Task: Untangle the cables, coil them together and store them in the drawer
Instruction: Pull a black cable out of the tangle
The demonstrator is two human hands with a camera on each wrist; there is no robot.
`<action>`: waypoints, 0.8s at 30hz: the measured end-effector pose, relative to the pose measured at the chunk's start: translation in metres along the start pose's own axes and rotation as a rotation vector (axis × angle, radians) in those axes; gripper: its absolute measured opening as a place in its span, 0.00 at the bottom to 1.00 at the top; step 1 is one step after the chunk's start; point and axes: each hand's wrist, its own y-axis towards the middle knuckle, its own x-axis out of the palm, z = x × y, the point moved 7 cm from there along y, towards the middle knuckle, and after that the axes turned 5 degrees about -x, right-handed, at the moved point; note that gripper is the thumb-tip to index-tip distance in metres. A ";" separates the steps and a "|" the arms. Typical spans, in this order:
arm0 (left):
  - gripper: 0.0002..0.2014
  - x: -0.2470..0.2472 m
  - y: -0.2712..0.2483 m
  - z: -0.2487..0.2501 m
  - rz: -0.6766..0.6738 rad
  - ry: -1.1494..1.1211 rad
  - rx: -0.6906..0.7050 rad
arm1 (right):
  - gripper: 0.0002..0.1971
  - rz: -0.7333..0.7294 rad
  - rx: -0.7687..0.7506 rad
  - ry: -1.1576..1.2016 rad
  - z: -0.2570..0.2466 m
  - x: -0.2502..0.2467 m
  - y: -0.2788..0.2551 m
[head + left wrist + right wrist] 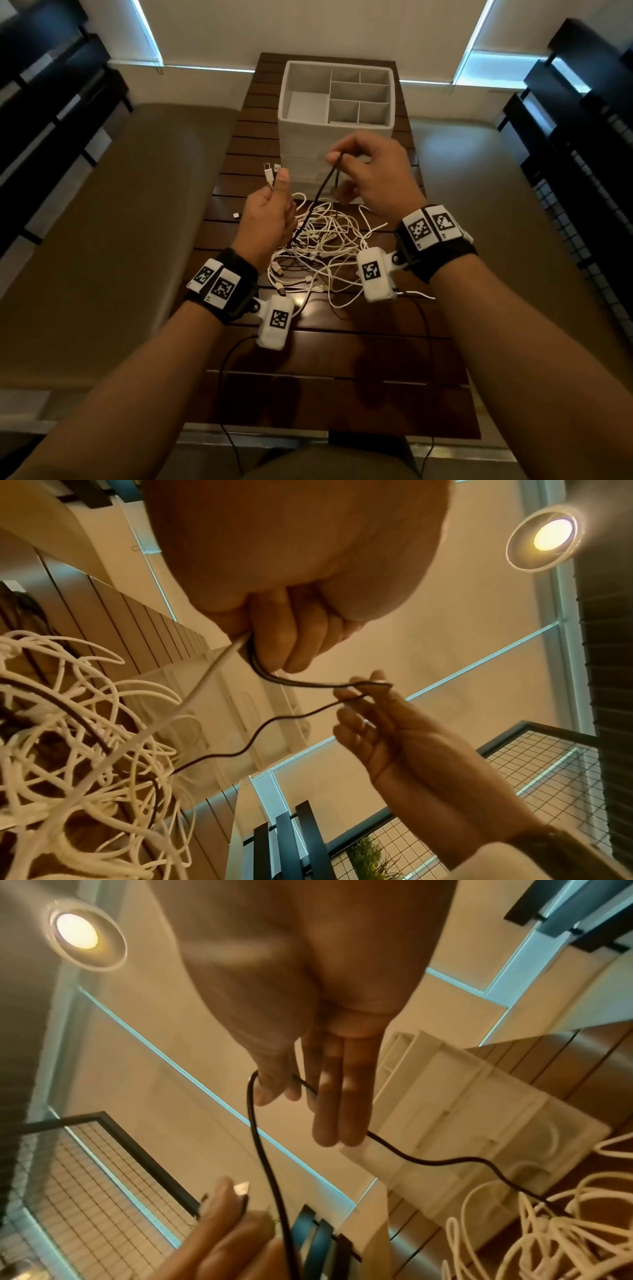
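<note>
A tangle of white cables [325, 246] lies mid-table on the slatted wooden table [342, 359], in front of a white drawer unit [308, 137] with an open divided top. My left hand [267, 212] grips several cable ends, and white plugs [269, 171] stick up above the thumb. In the left wrist view its fingers [284, 631] curl round a white cable and a black cable [274, 718]. My right hand [370, 171] pinches a loop of the black cable [318, 195] above the pile. Thumb and forefinger [274, 1085] hold it, the other fingers straight.
Tan cushioned benches [102, 222] run along both sides of the narrow table. A small white plug [235, 215] lies loose left of the pile. A black wire-grid rack [582, 240] stands at the right. The drawer fronts [462, 1110] look closed.
</note>
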 end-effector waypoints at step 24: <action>0.19 0.001 -0.011 -0.001 -0.135 0.131 -0.016 | 0.08 -0.077 0.364 -0.098 0.114 0.010 -0.013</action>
